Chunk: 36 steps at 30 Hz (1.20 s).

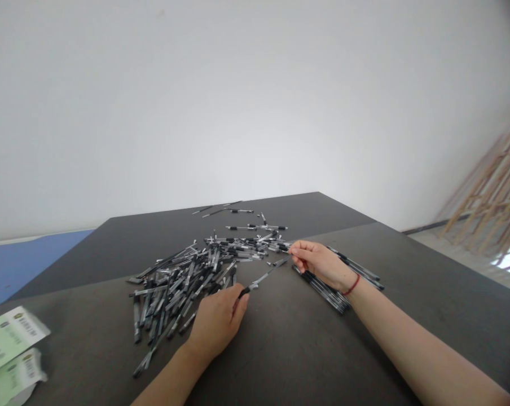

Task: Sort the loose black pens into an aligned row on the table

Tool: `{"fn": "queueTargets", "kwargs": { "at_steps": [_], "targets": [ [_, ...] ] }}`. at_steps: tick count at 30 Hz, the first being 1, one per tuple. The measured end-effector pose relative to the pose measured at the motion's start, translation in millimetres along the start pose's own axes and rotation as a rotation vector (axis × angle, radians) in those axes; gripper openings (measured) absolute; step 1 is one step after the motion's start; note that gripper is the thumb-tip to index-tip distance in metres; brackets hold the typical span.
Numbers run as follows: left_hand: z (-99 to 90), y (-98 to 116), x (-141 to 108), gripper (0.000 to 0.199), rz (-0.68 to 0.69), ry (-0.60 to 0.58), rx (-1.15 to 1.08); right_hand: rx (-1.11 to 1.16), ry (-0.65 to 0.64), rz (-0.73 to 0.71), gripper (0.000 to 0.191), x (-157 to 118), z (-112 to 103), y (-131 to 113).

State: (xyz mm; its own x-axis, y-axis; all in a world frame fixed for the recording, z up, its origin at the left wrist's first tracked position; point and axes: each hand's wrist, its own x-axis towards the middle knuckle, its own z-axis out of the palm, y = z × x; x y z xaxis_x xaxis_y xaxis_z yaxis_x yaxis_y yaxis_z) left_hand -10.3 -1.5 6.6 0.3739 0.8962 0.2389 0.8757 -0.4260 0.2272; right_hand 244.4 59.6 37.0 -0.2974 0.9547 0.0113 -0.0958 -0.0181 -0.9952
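Above the dark-grey surface (280, 349), the left hand (219, 318) pinches a clear-and-black plastic pen (262, 278) beside a heap of similar pens (187, 287), which its nudge could scatter, while the right hand (322, 264) pinches an indistinct item (286, 252).

Two hands show: one left hand (218, 318) and one right hand (320, 265), the latter wearing one red cord bracelet (353, 284). The left hand holds one gel pen (261, 278). Beyond and left of it lies one heap of gel pens (187, 282), dozens at least, too tangled to count. Two smaller pen groups flank the right hand, their exact numbers unclear. Three slim ink refills (214, 213) lie far beyond both hands; two green-and-white printed packets (13, 334), left of the left hand.
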Motion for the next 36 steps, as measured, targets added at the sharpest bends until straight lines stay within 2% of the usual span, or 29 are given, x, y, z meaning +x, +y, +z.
{"fn": "queueTargets", "kwargs": {
  "at_steps": [19, 26, 36],
  "targets": [
    [-0.5, 0.6, 0.0, 0.026, -0.016, -0.006, -0.023, 0.044, -0.036, 0.020, 0.022, -0.6, -1.4, -1.7],
    [-0.2, -1.2, -0.1, 0.024, 0.001, 0.033, -0.080, 0.030, -0.045, 0.021, 0.022, -1.3, -2.4, -3.1],
    [0.9, -1.1, 0.6, 0.025, 0.000, 0.033, -0.045, -0.042, -0.039, -0.005, 0.022, 1.5, -4.1, 4.1]
  ]
}}
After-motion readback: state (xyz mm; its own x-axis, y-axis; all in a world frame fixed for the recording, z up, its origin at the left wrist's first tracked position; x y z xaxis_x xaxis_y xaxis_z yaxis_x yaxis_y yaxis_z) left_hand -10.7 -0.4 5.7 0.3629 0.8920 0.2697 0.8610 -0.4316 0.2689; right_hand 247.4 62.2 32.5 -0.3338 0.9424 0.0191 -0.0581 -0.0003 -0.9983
